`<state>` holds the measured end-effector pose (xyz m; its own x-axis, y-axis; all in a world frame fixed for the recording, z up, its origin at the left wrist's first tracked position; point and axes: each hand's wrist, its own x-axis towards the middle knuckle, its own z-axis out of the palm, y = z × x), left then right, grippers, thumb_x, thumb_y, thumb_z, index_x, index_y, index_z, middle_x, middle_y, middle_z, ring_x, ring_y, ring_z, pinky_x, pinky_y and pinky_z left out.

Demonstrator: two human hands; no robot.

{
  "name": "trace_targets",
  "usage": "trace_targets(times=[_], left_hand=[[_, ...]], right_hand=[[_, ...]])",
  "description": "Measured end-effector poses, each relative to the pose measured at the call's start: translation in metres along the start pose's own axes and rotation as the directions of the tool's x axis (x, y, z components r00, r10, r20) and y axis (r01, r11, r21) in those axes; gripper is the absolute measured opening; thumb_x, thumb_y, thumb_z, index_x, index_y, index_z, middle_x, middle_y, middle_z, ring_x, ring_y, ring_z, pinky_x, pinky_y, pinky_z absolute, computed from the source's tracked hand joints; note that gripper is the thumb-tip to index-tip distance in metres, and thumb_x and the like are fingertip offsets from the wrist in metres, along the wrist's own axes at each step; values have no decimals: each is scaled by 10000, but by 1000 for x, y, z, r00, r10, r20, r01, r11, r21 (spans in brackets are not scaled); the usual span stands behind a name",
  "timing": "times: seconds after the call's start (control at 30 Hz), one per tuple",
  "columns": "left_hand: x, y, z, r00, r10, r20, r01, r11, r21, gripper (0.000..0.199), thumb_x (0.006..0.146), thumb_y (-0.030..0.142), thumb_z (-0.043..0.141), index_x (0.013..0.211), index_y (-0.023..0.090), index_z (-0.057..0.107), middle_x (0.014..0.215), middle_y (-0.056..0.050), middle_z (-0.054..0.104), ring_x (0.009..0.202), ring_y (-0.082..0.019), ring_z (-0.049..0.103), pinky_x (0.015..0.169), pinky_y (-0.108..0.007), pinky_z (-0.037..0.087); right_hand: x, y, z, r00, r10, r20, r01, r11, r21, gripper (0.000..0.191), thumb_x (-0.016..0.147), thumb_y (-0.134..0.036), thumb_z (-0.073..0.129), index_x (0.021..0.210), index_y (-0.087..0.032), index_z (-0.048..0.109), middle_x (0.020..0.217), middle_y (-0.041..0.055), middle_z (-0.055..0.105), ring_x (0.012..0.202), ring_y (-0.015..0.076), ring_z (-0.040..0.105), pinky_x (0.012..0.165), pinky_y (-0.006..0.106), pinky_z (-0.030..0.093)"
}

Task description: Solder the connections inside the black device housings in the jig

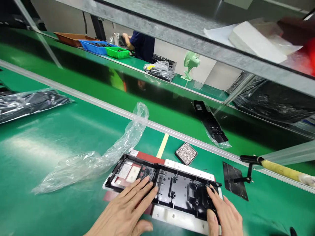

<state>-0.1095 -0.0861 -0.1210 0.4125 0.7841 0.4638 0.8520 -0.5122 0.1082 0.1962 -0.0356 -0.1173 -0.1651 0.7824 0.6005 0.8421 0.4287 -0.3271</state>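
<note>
- At ten o'clock from the work, a black bundle in glossy clear film [31,102] lies on the smooth green tabletop [83,131].
- Nearer, at nine to ten o'clock, a long crumpled clear-plastic sleeve [98,164] sprawls, limp and wrinkled.
- At eight o'clock, the left hand [130,206] is open, its fingers outstretched onto the shell.
- At the centre, the long, shallow black moulded-plastic shell [179,186], ribbed and studded inside, lies unwrapped on a red-and-white flat fixture [182,219]. Laying it there looks done; I'd judge it's being steadied or pressed. What remains, I can't tell.
- At one o'clock, a square dark-edged block with a speckled, grainy face [186,154].
- At four o'clock, the right hand [225,209] bends over the shell's end; whether it grips, I can't tell.
</note>
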Motion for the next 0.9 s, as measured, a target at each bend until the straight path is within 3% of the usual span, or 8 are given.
trace_targets(times=[0.1,0.2,0.27,0.37,0.5,0.67,0.8,0.9], left_hand=[[10,-7,-1,992,27,-126,-21,999,46,611,1002,494,487,1566,271,410,1311,-11,727,1155,-242,721,862,-338,644],[47,-13,-12,985,40,-167,-39,999,5,408,1015,405,472,1376,308,634,1269,-4,749,1124,-262,721,901,-372,600],[85,-17,-18,1000,-2,16,4,991,-134,322,1035,360,451,1223,311,707,1196,3,765,1029,-229,733,896,-356,573],[145,-26,-6,963,-74,257,156,936,-315,302,1038,289,436,1069,237,732,1072,-47,744,966,-221,700,866,-350,532],[198,-40,37,938,-42,344,177,911,-372,266,1002,211,467,948,172,725,963,-83,722,974,-243,667,863,-349,503],[219,-40,72,938,25,346,127,904,-408,231,975,192,502,857,184,700,925,-69,716,973,-234,653,856,-327,490],[224,-36,79,932,65,357,97,902,-420,219,969,199,516,844,186,695,925,-68,715,990,-237,641,857,-321,482],[225,-35,84,928,89,362,76,906,-416,233,972,196,512,819,184,687,899,-62,709,967,-236,628,831,-321,471]], right_hand=[[-1,8,-2,999,-37,25,37,999,17,430,1024,-352,438,1406,-238,598,1327,103,701,1184,309,653,1051,540,448],[2,11,-8,1000,12,0,-12,1000,-15,414,1032,-366,422,1372,-258,631,1376,93,671,1246,322,618,1048,532,442],[5,10,-14,998,45,-34,-44,998,33,385,1026,-342,446,1344,-271,652,1380,85,665,1248,314,615,1030,507,459],[13,5,-28,977,202,-61,-186,962,200,360,1023,-335,462,1313,-277,669,1356,85,670,1136,270,673,932,427,527],[31,12,-46,815,576,-59,-519,772,368,455,990,-488,506,1376,-268,600,1338,98,671,938,225,722,816,384,575],[65,41,-53,614,776,-142,-561,556,613,692,900,-522,658,1519,-296,444,1518,97,540,1248,287,640,1046,486,536],[102,58,-42,615,714,-335,-422,657,624,811,824,-443,773,1529,-247,423,1570,109,481,1444,301,478,1206,538,393],[125,66,-30,614,619,-489,-311,760,571,761,841,-420,755,1501,-196,450,1540,131,515,1417,278,511,1217,527,381]])
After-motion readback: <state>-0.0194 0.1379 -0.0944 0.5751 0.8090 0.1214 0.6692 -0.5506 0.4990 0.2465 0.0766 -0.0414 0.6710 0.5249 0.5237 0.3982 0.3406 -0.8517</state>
